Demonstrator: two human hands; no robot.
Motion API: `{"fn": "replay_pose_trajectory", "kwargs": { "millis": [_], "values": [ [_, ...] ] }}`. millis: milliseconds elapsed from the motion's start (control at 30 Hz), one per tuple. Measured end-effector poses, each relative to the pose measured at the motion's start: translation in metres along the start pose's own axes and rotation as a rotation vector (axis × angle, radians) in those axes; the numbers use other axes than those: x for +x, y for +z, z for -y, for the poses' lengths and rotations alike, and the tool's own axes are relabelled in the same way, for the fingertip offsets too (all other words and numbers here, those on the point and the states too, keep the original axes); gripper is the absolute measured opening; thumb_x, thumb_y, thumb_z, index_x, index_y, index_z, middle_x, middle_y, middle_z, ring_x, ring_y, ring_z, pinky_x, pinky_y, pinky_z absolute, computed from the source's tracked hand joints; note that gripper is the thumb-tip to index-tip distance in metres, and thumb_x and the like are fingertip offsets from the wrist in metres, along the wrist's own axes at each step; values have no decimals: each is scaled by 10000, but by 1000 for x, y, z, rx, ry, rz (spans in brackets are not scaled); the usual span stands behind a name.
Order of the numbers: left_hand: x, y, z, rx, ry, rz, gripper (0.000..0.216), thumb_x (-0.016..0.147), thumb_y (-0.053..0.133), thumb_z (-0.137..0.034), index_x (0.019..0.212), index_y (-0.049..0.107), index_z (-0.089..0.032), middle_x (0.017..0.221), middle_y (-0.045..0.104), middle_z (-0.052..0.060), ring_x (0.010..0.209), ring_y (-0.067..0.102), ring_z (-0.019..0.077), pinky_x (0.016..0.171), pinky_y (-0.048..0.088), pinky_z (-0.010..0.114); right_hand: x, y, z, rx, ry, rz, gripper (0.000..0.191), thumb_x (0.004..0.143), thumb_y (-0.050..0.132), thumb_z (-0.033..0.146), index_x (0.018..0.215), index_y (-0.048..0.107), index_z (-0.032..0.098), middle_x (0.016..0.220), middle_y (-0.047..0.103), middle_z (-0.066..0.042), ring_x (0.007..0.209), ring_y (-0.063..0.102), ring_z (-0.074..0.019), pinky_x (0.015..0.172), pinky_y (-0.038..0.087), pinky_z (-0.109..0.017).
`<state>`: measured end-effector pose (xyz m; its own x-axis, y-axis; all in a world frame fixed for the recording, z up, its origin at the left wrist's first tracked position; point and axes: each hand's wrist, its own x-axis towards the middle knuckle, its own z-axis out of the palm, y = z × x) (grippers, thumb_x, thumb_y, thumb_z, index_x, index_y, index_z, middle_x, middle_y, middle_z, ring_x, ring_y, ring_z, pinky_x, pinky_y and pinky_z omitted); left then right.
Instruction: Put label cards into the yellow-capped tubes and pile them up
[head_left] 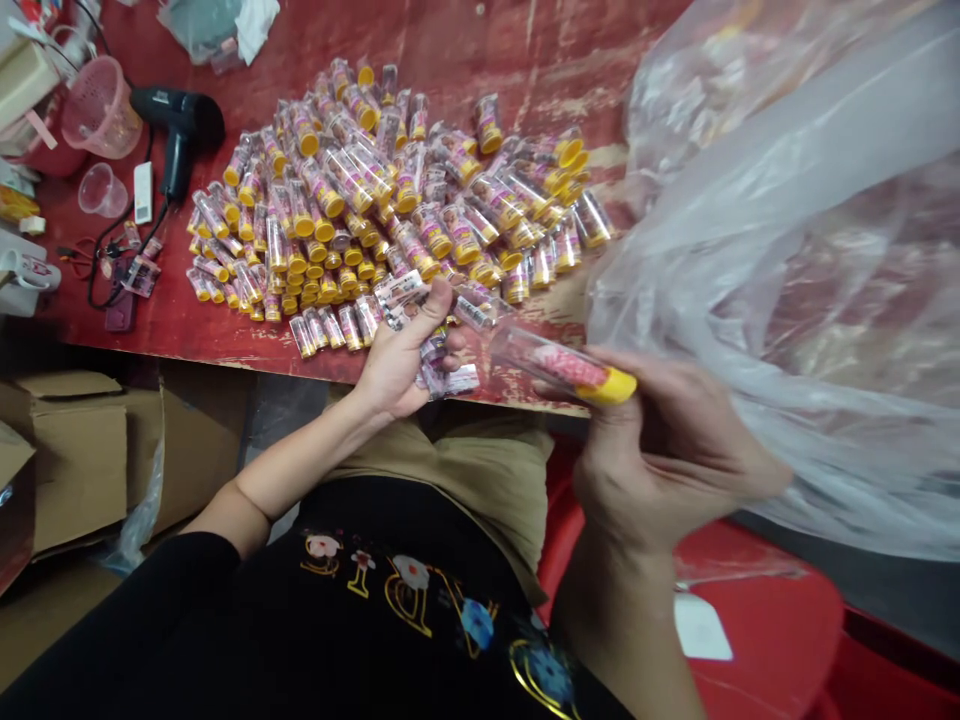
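My right hand (pixel 667 440) is closed around the yellow-capped end of a clear plastic tube (pixel 551 362) with pink contents. The tube lies tilted, its clear end pointing at my left hand. My left hand (pixel 409 355) grips several clear printed plastic sleeves (pixel 401 295) between thumb and fingers. One loose sleeve (pixel 480 305) sticks out from it towards the tube; whether the two touch I cannot tell. Just beyond my hands, a large pile of yellow-capped tubes (pixel 352 180) with pink and purple printing covers the middle of the red table (pixel 247 345).
A big clear plastic bag (pixel 720 230) spreads over the table's right side. At the left are a dark heat gun (pixel 180 125), a pink basket (pixel 103 108), a clear cup (pixel 103 190) and a white mug (pixel 26 272). Cardboard boxes (pixel 82 460) stand below; a red stool (pixel 765 630) is at the right.
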<state>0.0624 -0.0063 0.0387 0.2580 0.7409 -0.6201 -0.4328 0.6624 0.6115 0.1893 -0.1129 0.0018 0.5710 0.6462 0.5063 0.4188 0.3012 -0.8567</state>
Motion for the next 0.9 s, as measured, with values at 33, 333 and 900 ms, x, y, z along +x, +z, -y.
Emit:
{"fn": "replay_pose_trajectory", "kwargs": {
  "millis": [33, 333, 900],
  "values": [
    [0, 0, 0, -7, -5, 8, 334, 789, 899, -348, 883, 632, -170, 726, 604, -67, 520, 523, 17, 457, 348, 136, 1, 0, -1, -33, -14, 1, 406, 904, 681, 92, 1148, 820, 386, 935, 803, -17, 797, 714, -160, 740, 528, -308],
    [-1, -2, 8, 0, 28, 127, 443, 725, 941, -386, 836, 564, -181, 633, 547, -90, 476, 514, 28, 417, 327, 144, 0, -16, 4, -347, -223, 63, 575, 864, 710, 40, 1321, 746, 386, 931, 806, -35, 742, 714, -169, 699, 537, -300],
    [-14, -7, 26, -26, -33, 366, 539, 734, 919, -294, 1221, 698, -222, 958, 803, 28, 436, 516, 24, 400, 370, 162, -19, 27, 1, 20, -57, -93, 563, 804, 781, -26, 1253, 776, 315, 1093, 803, -27, 935, 771, -150, 838, 631, -280]
  ]
}}
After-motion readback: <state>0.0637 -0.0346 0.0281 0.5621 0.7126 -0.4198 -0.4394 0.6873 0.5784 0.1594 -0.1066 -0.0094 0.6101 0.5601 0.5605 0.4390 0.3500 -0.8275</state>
